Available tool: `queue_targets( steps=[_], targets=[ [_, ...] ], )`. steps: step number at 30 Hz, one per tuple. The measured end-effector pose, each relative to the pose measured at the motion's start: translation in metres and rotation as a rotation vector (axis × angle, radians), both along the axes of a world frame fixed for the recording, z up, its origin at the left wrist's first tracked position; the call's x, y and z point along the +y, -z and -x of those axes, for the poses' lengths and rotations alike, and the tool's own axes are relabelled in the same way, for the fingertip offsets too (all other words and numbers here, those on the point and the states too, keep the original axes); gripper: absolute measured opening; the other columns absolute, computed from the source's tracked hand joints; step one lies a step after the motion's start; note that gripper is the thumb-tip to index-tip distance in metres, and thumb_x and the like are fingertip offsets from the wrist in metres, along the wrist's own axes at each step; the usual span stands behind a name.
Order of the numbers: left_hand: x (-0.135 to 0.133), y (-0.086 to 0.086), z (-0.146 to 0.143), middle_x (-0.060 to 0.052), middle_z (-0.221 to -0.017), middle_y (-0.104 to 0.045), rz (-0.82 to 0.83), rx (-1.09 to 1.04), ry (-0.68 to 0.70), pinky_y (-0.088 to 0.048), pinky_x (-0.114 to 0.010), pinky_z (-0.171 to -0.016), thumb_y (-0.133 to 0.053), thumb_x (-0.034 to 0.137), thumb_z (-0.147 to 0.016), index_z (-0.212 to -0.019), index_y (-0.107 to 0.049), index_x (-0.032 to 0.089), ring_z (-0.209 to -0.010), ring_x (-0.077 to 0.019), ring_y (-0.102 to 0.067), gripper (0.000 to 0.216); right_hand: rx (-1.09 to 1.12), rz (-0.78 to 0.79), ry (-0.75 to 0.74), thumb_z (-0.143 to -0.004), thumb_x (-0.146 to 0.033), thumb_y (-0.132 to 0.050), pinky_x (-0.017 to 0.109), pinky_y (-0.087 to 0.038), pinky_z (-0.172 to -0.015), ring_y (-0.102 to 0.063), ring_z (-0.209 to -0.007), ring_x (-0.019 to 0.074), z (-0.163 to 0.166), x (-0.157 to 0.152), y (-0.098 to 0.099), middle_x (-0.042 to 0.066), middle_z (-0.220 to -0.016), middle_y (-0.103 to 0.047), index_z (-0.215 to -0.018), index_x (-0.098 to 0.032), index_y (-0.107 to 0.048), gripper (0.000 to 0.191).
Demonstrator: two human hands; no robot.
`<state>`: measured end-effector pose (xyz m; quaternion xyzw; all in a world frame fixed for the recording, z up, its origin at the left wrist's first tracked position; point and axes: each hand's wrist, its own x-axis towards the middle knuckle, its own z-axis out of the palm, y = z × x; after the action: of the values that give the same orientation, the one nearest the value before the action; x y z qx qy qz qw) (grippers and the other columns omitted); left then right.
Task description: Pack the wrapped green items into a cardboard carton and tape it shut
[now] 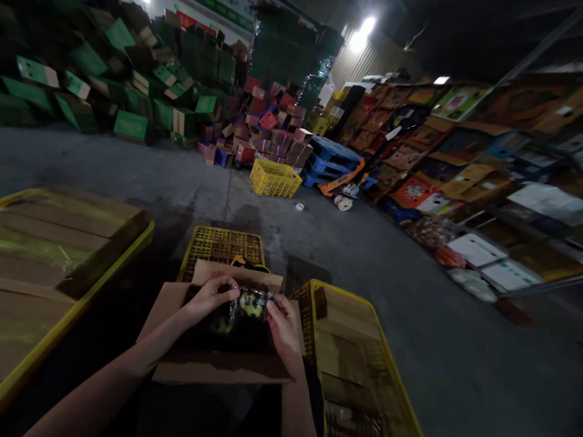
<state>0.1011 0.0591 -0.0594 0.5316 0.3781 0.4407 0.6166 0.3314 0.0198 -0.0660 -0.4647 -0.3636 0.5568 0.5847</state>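
Note:
Both my hands meet over an open cardboard box (218, 364) in front of me. My left hand (210, 296) and my right hand (283, 326) each pinch one end of a small clear plastic packet (252, 301) with something yellow-green inside. The packet hangs just above the box's dark inside, where another yellowish item (221, 326) shows dimly. The box flaps are folded outward.
A yellow crate (359, 364) with flattened cardboard stands at my right, another yellow crate (222, 246) lies beyond the box, and a cardboard-filled one (59, 255) is at my left. Across the concrete floor are a yellow basket (274, 178), blue pallets (332, 159) and heaps of green and coloured cartons.

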Motion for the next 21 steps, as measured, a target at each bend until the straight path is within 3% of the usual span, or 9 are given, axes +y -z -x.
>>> queue_targets(
  steps=[11, 15, 18, 21],
  targets=[
    [-0.002, 0.007, 0.001, -0.001, -0.087, -0.063, 0.035, -0.076, 0.032, -0.046, -0.026, -0.075, -0.072, 0.045, -0.087, -0.109, -0.068, 0.02, -0.079, -0.0157, -0.058, 0.034, -0.115, 0.032, 0.065, -0.079, -0.043, -0.081, 0.027, -0.052, -0.068, -0.06, -0.075, 0.0168, -0.005, -0.003, 0.003, -0.001, -0.082, -0.064, -0.087, -0.025, -0.068, 0.024],
    [-0.004, 0.006, 0.003, -0.004, -0.094, -0.067, 0.084, -0.131, 0.123, -0.051, -0.03, -0.08, -0.065, 0.041, -0.092, -0.116, -0.07, 0.02, -0.084, -0.0187, -0.062, 0.032, -0.024, 0.051, 0.091, -0.078, -0.041, -0.082, 0.025, -0.053, -0.064, -0.064, -0.083, 0.0178, -0.005, -0.003, -0.003, 0.0, -0.098, -0.067, -0.108, -0.03, -0.068, 0.035],
    [-0.003, 0.008, 0.001, -0.008, -0.121, -0.065, -0.025, -0.092, 0.161, -0.051, -0.036, -0.095, -0.069, 0.036, -0.089, -0.129, -0.067, 0.026, -0.106, -0.0242, -0.063, 0.041, -0.013, 0.067, 0.047, -0.08, -0.04, -0.08, 0.025, -0.054, -0.062, -0.067, -0.089, 0.0193, -0.005, -0.002, -0.011, 0.001, -0.112, -0.069, -0.134, -0.037, -0.058, 0.058],
    [0.001, 0.014, -0.003, -0.008, -0.12, -0.063, -0.188, -0.028, 0.101, -0.051, -0.04, -0.099, -0.076, 0.038, -0.085, -0.127, -0.071, 0.029, -0.111, -0.026, -0.061, 0.043, -0.007, 0.075, 0.007, -0.083, -0.04, -0.077, 0.029, -0.058, -0.069, -0.068, -0.101, 0.0231, -0.004, -0.004, -0.015, 0.004, -0.122, -0.07, -0.129, -0.034, -0.067, 0.048]
  ],
)
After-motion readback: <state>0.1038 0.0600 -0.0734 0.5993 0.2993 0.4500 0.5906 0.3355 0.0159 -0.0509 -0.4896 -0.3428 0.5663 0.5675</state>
